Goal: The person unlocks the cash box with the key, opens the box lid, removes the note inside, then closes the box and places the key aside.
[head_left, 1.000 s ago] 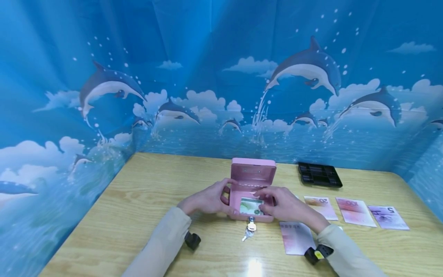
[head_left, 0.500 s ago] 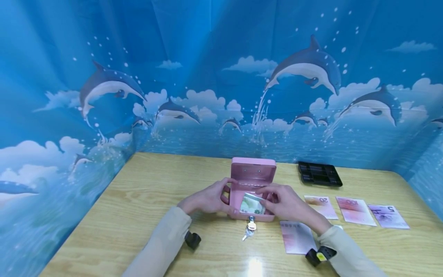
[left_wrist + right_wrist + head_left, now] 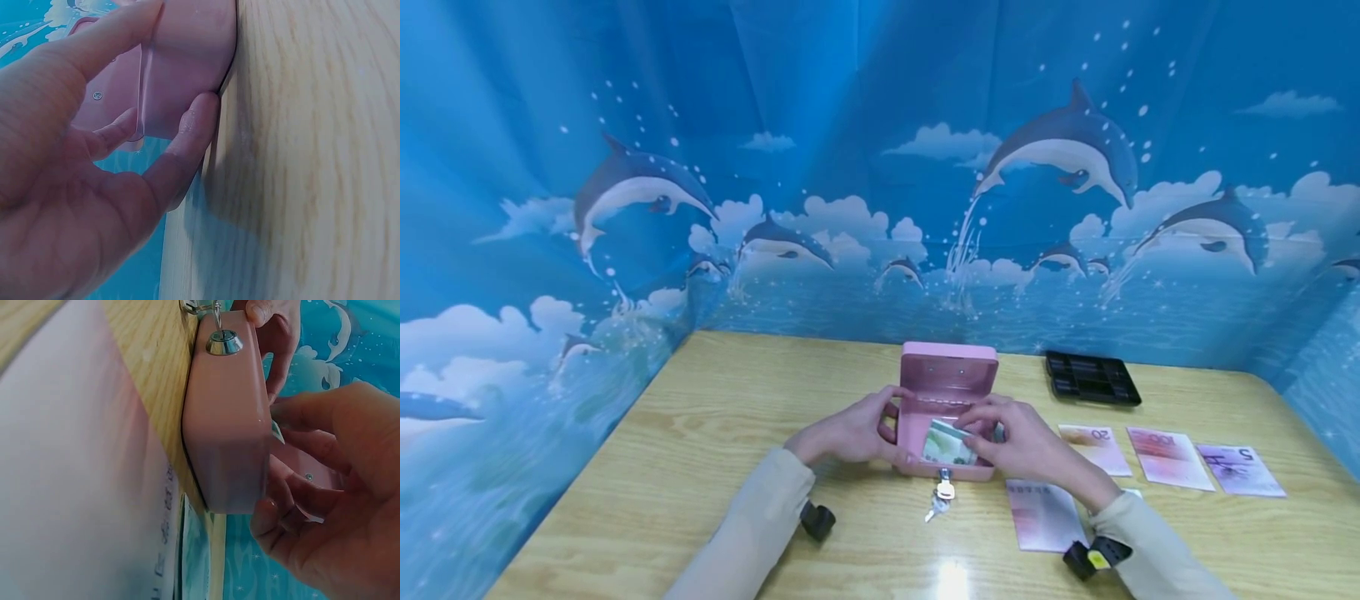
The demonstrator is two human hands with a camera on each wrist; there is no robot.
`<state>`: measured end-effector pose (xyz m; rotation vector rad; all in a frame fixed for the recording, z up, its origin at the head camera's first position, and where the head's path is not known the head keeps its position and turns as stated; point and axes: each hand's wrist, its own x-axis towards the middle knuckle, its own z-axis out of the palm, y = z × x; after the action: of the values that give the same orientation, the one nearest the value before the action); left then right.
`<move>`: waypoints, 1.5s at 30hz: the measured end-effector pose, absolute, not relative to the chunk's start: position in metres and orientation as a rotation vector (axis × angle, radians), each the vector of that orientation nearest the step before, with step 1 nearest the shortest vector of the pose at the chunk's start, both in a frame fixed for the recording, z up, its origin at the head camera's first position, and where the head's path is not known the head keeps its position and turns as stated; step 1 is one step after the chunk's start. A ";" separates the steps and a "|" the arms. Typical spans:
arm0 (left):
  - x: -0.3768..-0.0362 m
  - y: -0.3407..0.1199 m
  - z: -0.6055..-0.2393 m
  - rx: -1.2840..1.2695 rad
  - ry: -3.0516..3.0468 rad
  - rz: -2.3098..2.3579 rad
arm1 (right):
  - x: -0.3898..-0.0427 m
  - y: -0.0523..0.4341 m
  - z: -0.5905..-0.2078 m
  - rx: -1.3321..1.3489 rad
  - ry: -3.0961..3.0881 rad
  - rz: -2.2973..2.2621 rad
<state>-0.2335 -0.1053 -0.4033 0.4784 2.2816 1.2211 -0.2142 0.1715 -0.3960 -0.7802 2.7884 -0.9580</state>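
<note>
A pink cash box (image 3: 912,469) stands on the table with its lid (image 3: 951,372) raised and a ring of keys (image 3: 940,502) hanging from its front lock (image 3: 224,342). My left hand (image 3: 853,432) holds the box's left side, thumb near the front corner and forefinger toward the back. In the left wrist view, fingertips rest against the pink wall (image 3: 190,56). Inside lies a green banknote (image 3: 947,447), slightly slanted. My right hand (image 3: 1018,437) pinches its right edge; only a sliver of the note shows in the right wrist view, beside the fingers (image 3: 306,412).
Right of the box lie a 20 note (image 3: 1101,454), a pink 100 note (image 3: 1171,458) and a purple 5 note (image 3: 1242,469). A paler reddish note (image 3: 1043,518) lies nearer, partly under my right forearm. A black compartment tray (image 3: 1093,379) sits at the back right.
The green banknote has turned from lying straight to a slant, its right edge moved with my right fingers. My left hand and the cash box have stayed in place.
</note>
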 end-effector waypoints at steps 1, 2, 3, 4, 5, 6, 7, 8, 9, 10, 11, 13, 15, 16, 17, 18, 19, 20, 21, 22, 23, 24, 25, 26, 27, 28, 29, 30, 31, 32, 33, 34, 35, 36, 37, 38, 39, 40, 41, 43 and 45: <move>-0.233 -0.105 -0.403 0.483 2.278 1.225 | -0.214 0.172 -0.396 -0.801 2.797 -0.956; -0.233 -0.105 -0.403 0.485 2.277 1.227 | -0.214 0.172 -0.396 -0.826 2.803 -0.953; -0.234 -0.106 -0.403 0.488 2.275 1.230 | -0.213 0.173 -0.396 -0.854 2.811 -0.946; -0.234 -0.106 -0.404 0.490 2.274 1.233 | -0.213 0.173 -0.396 -0.879 2.819 -0.936; -0.234 -0.106 -0.404 0.491 2.272 1.235 | -0.213 0.174 -0.396 -0.898 2.826 -0.926; -0.234 -0.106 -0.404 0.494 2.271 1.240 | -0.212 0.174 -0.396 -0.914 2.831 -0.916; -0.234 -0.106 -0.404 0.494 2.269 1.243 | -0.212 0.174 -0.396 -0.925 2.836 -0.907; -0.234 -0.106 -0.404 0.494 2.270 1.243 | -0.212 0.175 -0.396 -0.933 2.835 -0.901; -0.235 -0.106 -0.405 0.494 2.268 1.246 | -0.212 0.175 -0.396 -0.940 2.831 -0.900; -0.234 -0.106 -0.404 0.492 2.266 1.247 | -0.212 0.175 -0.396 -0.946 2.821 -0.906; -0.234 -0.106 -0.404 0.492 2.266 1.246 | -0.212 0.175 -0.396 -0.949 2.807 -0.916; -0.235 -0.106 -0.405 0.489 2.267 1.244 | -0.212 0.175 -0.395 -0.958 2.779 -0.943; -0.235 -0.105 -0.405 0.486 2.270 1.240 | -0.212 0.175 -0.395 -0.972 2.754 -0.975; -0.235 -0.105 -0.405 0.484 2.273 1.238 | -0.212 0.175 -0.395 -0.979 2.746 -0.989; -0.235 -0.105 -0.405 0.483 2.274 1.237 | -0.212 0.175 -0.396 -0.986 2.743 -1.000; -0.235 -0.105 -0.405 0.481 2.275 1.236 | -0.212 0.175 -0.396 -0.995 2.741 -1.010; -0.235 -0.105 -0.405 0.480 2.275 1.236 | -0.212 0.175 -0.396 -0.999 2.741 -1.017; -0.235 -0.105 -0.405 0.478 2.278 1.233 | -0.212 0.175 -0.396 -0.994 2.740 -1.022; -0.235 -0.105 -0.405 0.476 2.279 1.231 | -0.212 0.175 -0.396 -0.993 2.739 -1.027; -0.235 -0.105 -0.405 0.474 2.279 1.232 | -0.212 0.175 -0.396 -0.984 2.738 -1.031; -0.235 -0.105 -0.405 0.474 2.278 1.233 | -0.212 0.174 -0.396 -0.969 2.740 -1.031; -0.235 -0.105 -0.405 0.476 2.275 1.235 | -0.212 0.174 -0.396 -0.953 2.742 -1.032; -0.234 -0.105 -0.405 0.475 2.274 1.236 | -0.212 0.173 -0.396 -0.936 2.745 -1.034; -0.234 -0.105 -0.404 0.475 2.274 1.235 | -0.211 0.173 -0.396 -0.918 2.751 -1.035; -0.234 -0.105 -0.404 0.474 2.273 1.237 | -0.211 0.173 -0.396 -0.902 2.755 -1.037; -0.234 -0.105 -0.404 0.473 2.274 1.235 | -0.211 0.173 -0.396 -0.877 2.760 -1.037; -0.234 -0.105 -0.404 0.475 2.272 1.238 | -0.210 0.173 -0.395 -0.850 2.766 -1.039; -0.235 -0.105 -0.404 0.476 2.271 1.240 | -0.210 0.173 -0.395 -0.831 2.772 -1.046; -0.234 -0.105 -0.404 0.476 2.272 1.239 | -0.210 0.174 -0.394 -0.810 2.775 -1.053; -0.234 -0.105 -0.404 0.477 2.272 1.239 | -0.210 0.174 -0.394 -0.793 2.775 -1.065; -0.234 -0.105 -0.404 0.479 2.272 1.240 | -0.210 0.174 -0.393 -0.781 2.776 -1.077; -0.234 -0.106 -0.404 0.480 2.272 1.240 | -0.209 0.175 -0.393 -0.776 2.779 -1.089; -0.234 -0.106 -0.404 0.480 2.271 1.243 | -0.209 0.175 -0.393 -0.780 2.783 -1.106; -0.234 -0.106 -0.404 0.478 2.274 1.240 | -0.209 0.176 -0.393 -0.788 2.788 -1.123; -0.234 -0.106 -0.404 0.475 2.276 1.239 | -0.208 0.176 -0.393 -0.798 2.790 -1.139; -0.234 -0.106 -0.404 0.472 2.278 1.238 | -0.208 0.176 -0.393 -0.809 2.795 -1.152; -0.234 -0.106 -0.404 0.470 2.277 1.239 | -0.208 0.176 -0.394 -0.819 2.804 -1.162; -0.233 -0.106 -0.404 0.469 2.274 1.244 | -0.207 0.176 -0.394 -0.827 2.810 -1.176; -0.234 -0.107 -0.404 0.472 2.272 1.247 | -0.207 0.177 -0.394 -0.837 2.817 -1.185; -0.233 -0.106 -0.404 0.474 2.266 1.253 | -0.207 0.177 -0.393 -0.844 2.829 -1.200; -0.233 -0.106 -0.405 0.477 2.259 1.260 | -0.206 0.178 -0.393 -0.850 2.843 -1.211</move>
<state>-0.2333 -0.1056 -0.4049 0.4766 2.2585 1.2600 -0.2061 0.1784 -0.3928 -0.8504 2.8431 -1.2107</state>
